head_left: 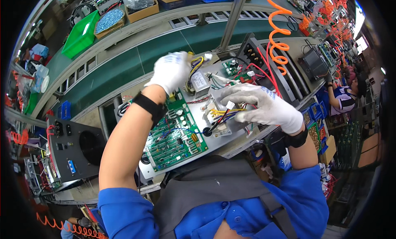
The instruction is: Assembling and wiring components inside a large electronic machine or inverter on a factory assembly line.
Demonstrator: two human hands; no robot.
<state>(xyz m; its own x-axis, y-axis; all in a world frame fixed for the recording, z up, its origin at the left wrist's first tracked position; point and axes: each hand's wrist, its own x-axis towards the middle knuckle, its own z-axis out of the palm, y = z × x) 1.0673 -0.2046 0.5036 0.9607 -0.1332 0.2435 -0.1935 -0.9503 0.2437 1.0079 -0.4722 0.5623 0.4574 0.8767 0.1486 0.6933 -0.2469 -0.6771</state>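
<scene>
Coloured wires [223, 114] partly out of sight behind right hand [264, 105]

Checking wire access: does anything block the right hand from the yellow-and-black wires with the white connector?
Nothing visible does. The right hand is right at the yellow-and-black wires, the white connector in plain view; whether it grips them is unclear.

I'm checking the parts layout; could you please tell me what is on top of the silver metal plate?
On the plate sit a large green circuit board, a silver box and coloured wires. The right hand and left forearm hide parts; what lies beneath cannot be seen.
</scene>
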